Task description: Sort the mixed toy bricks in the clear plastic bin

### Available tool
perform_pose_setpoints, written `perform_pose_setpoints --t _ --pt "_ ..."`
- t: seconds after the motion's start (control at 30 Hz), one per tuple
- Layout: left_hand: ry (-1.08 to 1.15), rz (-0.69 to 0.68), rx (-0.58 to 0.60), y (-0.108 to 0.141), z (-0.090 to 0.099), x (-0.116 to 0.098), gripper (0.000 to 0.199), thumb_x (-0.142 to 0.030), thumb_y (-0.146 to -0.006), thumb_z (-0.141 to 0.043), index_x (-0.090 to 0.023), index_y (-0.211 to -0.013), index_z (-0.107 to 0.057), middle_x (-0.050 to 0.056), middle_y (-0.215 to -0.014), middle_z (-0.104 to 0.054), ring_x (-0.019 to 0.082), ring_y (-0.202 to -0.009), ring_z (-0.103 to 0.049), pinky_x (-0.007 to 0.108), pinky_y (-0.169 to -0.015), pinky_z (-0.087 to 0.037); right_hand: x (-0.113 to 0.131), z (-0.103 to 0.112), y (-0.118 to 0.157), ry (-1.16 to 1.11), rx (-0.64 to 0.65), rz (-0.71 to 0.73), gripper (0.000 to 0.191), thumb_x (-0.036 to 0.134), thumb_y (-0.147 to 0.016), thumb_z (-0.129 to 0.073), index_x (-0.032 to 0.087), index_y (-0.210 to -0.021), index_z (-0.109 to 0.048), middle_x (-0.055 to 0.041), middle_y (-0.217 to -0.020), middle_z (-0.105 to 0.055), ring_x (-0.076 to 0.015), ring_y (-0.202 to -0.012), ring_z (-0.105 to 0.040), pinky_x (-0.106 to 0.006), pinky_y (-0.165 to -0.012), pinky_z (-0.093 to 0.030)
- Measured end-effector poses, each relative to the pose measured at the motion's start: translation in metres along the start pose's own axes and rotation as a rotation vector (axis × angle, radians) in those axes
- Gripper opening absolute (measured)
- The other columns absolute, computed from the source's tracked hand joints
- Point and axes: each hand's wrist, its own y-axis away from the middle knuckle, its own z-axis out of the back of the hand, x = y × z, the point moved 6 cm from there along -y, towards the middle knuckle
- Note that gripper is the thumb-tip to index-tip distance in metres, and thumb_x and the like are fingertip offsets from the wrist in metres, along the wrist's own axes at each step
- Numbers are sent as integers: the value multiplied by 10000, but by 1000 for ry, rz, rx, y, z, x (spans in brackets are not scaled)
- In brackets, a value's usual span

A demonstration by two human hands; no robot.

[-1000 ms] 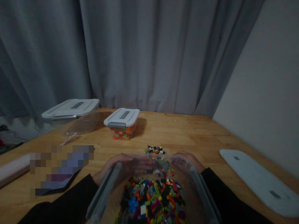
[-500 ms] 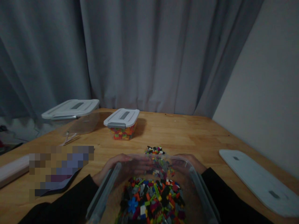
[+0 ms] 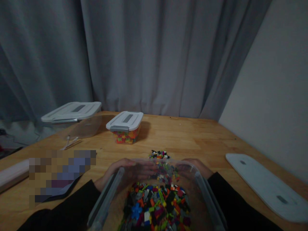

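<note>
While both hands clasp its sides, a clear plastic bin [image 3: 144, 159] sits at the near edge of a wooden table [image 3: 192, 134].

The left hand [image 3: 126, 170] curls around the left rim beside a grey strip, and the right hand [image 3: 193, 168] closes on the right side, both seen through the plastic. Deeply filled with multicoloured toy bricks [image 3: 154, 205], the bin would likely feel fairly heavy, its thin walls may flex, and its smooth rim could slip, so the stiffer grey-edged sides look the surest hold. The loose bricks would shift easily. Just beyond lies a small heap of bricks [image 3: 159, 155]; farther left stand a small lidded box of bricks [image 3: 125, 136] and a larger clear lidded box [image 3: 72, 117], while a white lid [image 3: 262, 186] lies right.
</note>
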Motion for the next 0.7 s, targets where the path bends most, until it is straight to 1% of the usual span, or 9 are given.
perform_pose_setpoints --t 0.07,0.13,0.2,0.3,0.43,0.57,0.63,0.7 --pt "-4 15 15 0 1 1 592 -333 -806 -425 -36 -1279 -619 172 -1319 -635 343 -1252 -537 477 -1119 -268 -1 0 0 56 0 -3 309 414 -821 -657 172 -991 -743 -99 -951 -746 -238 -851 -706 -347 -758 -564" --pt "-14 30 27 0 3 2 602 -348 -804 -431 -41 -1289 -611 166 -1335 -625 341 -1280 -514 465 -1127 -257 -1 0 -1 144 6 26 322 436 -835 -638 169 -981 -744 -101 -946 -742 -235 -844 -703 -355 -763 -558" --pt "-22 32 27 0 5 3 600 -351 -802 -436 -46 -1286 -616 163 -1337 -624 338 -1282 -515 457 -1128 -258 -3 0 -1 183 11 50 334 461 -837 -629 176 -965 -748 -94 -931 -741 -236 -850 -701 -355 -768 -553" --pt "-25 23 18 0 8 3 576 -331 -816 -429 -53 -1283 -621 162 -1333 -627 328 -1251 -543 459 -1120 -274 -6 -1 -1 145 18 32 334 459 -846 -618 176 -969 -747 -90 -941 -740 -236 -877 -700 -341 -773 -553" --pt "-4 18 39 0 5 3 585 -344 -808 -439 -55 -1281 -624 162 -1327 -631 334 -1246 -545 468 -1118 -275 -3 -1 0 130 15 24 333 449 -838 -625 167 -968 -745 -97 -942 -738 -232 -875 -698 -338 -772 -552" --pt "-22 16 52 0 0 0 578 -329 -816 -415 -62 -1283 -624 149 -1330 -632 338 -1268 -526 476 -1130 -254 3 0 -1 193 20 55 278 409 -848 -617 175 -931 -742 -89 -920 -735 -221 -854 -693 -333 -764 -542" --pt "-23 25 43 0 0 0 574 -330 -805 -419 -69 -1265 -641 140 -1324 -639 330 -1262 -531 465 -1125 -264 4 1 -1 226 21 64 262 396 -852 -610 180 -914 -744 -84 -900 -732 -217 -833 -690 -328 -748 -537" --pt "-21 38 27 0 2 1 576 -337 -797 -424 -75 -1259 -647 132 -1324 -641 318 -1260 -532 447 -1119 -277 4 1 -1 213 20 62 258 394 -852 -608 185 -919 -744 -77 -900 -734 -213 -830 -689 -321 -740 -535"
